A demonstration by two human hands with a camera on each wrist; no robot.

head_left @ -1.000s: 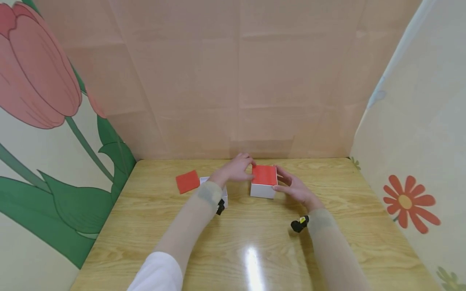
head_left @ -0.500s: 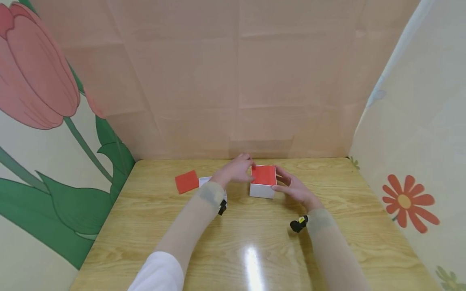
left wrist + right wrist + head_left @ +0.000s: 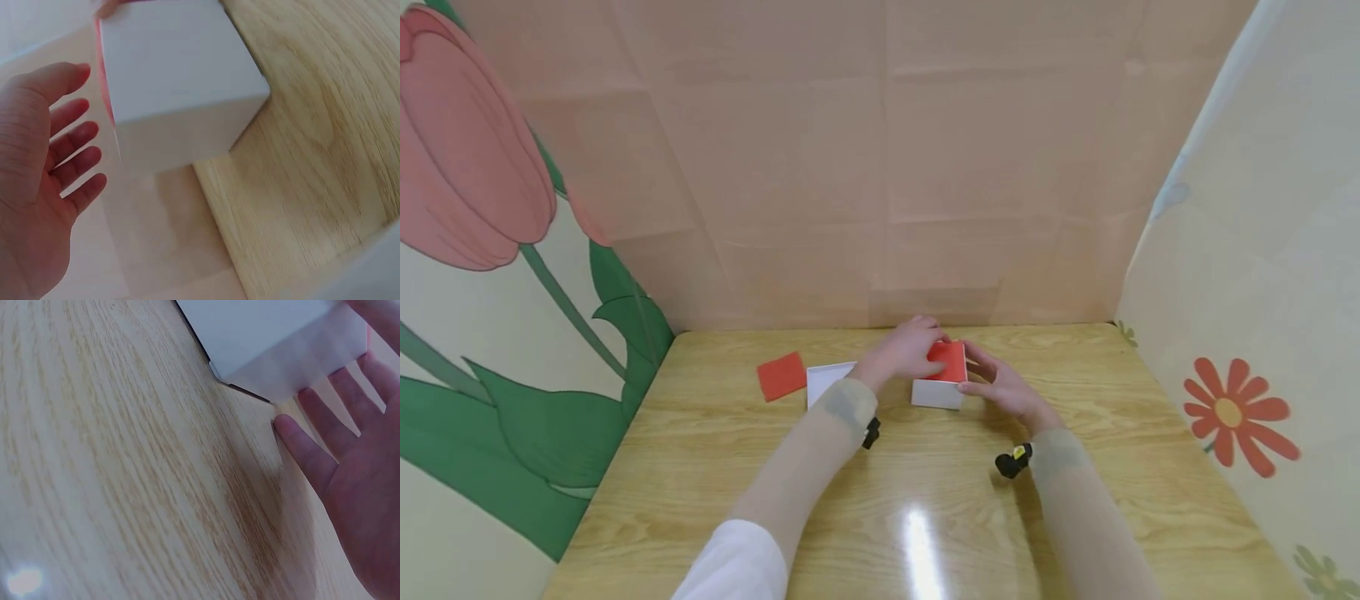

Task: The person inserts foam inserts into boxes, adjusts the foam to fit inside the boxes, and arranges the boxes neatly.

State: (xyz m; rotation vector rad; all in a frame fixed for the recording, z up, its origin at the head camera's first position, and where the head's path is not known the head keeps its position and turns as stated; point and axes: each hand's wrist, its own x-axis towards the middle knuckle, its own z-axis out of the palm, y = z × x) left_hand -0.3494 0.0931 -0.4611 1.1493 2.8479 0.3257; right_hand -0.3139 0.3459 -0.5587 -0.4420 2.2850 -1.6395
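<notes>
A white box (image 3: 936, 395) with a red top layer (image 3: 951, 360) inside its rim stands near the back of the table. My right hand (image 3: 1013, 392) holds its right side, thumb at the front corner and fingers toward the back; in the right wrist view, the fingers lie along the white wall. Over the left part of the red layer is my left hand (image 3: 910, 352), with fingers loosely bent. The left wrist view shows these fingers (image 3: 76, 134) spread beside the red surface and holding nothing; whether a fingertip touches it I cannot tell.
A white tray-like box part (image 3: 826, 379), partly hidden by my left forearm, lies left of the box. Beside it is a flat red square (image 3: 781, 377). The wooden table (image 3: 970, 517) meets a covered back wall (image 3: 880, 167) just behind the box.
My left hand has shifted slightly right, farther over the red layer, uncovering more of the white box part. My right hand keeps its hold on the box.
</notes>
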